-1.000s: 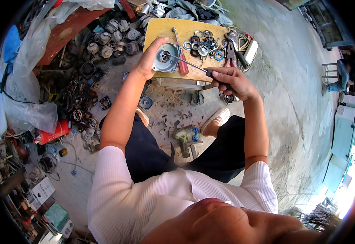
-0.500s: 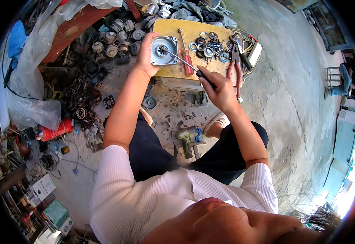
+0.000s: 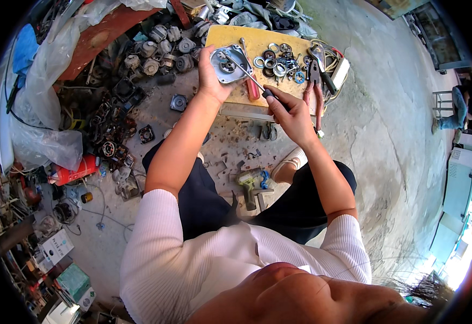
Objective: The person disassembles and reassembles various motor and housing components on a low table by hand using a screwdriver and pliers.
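My left hand grips a square grey metal motor end cover by its left side, holding it tilted above the table's left part. In my right hand is a screwdriver with a dark handle. Its shaft crosses the cover's face, and the tip is by the round hub in the middle; whether it touches cannot be made out. Under the cover's right edge, a second screwdriver with a red handle lies partly hidden. Several bearings and metal rings are spread over the yellow tabletop.
Pliers with red handles lie at the table's right edge beside coiled cable. Old motors are heaped on the floor to the left. A green power drill rests between my legs. Someone's leg shows far right.
My left hand has shifted the cover to the right and tilted it. The screwdriver in my right hand now reaches across more of the cover's face, and my right fingers sit differently on its handle.
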`<state>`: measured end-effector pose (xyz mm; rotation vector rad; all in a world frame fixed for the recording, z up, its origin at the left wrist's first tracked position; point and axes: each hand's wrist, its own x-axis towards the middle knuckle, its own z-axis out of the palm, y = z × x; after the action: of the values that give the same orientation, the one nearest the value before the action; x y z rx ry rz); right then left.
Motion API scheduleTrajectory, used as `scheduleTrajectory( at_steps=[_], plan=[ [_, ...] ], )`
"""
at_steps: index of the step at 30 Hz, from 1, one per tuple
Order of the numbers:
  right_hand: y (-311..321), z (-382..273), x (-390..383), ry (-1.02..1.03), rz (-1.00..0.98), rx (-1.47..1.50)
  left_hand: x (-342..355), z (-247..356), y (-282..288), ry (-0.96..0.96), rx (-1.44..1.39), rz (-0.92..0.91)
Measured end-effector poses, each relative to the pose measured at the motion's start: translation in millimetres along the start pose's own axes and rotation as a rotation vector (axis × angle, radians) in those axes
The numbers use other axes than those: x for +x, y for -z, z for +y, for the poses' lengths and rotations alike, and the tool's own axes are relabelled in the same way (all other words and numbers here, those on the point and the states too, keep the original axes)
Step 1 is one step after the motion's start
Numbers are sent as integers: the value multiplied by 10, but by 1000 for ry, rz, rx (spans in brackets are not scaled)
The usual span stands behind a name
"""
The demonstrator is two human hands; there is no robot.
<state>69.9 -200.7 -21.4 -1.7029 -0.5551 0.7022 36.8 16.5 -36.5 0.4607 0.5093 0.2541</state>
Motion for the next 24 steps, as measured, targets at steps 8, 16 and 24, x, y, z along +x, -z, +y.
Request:
scheduleTrajectory(
  at_steps=[8,16,24],
  plan=[
    [428,-70,-76,147,106,-213,20,19,7,68,47,-57],
    [743,-262,-220,-46,228,-284,14,-61,-59,288,95,-298],
    [858,-289,-337,-70,154,-303,44,-138,-193,278,150,-348]
  ],
)
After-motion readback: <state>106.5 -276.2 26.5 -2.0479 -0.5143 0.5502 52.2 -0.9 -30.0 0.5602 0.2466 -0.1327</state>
